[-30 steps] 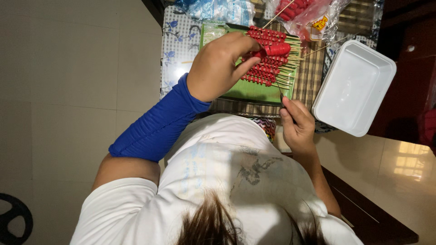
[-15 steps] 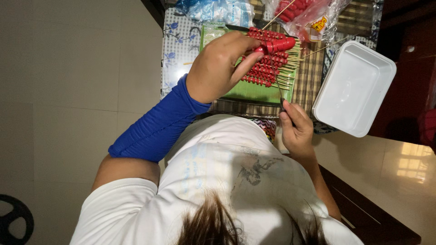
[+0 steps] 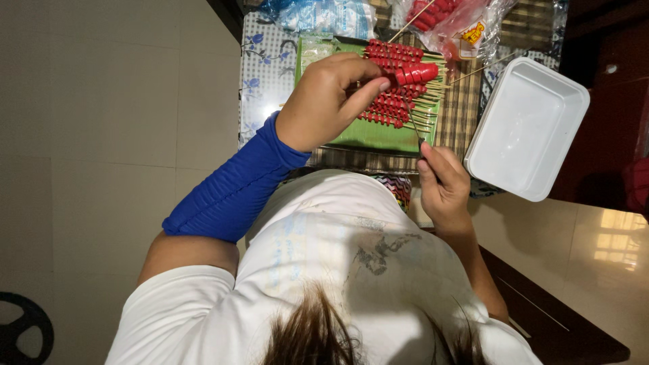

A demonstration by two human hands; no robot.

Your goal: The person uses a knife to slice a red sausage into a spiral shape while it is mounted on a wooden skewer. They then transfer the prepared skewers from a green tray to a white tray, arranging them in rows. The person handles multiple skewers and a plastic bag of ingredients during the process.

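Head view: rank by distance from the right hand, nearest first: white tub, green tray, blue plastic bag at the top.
1. Green tray: just above and left of the right hand, its near edge almost at the fingertips.
2. White tub: to the hand's right, its near edge a little farther off.
3. Blue plastic bag: far top of the table, beyond the tray.

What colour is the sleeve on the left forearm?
The sleeve is bright blue, shown in the head view.
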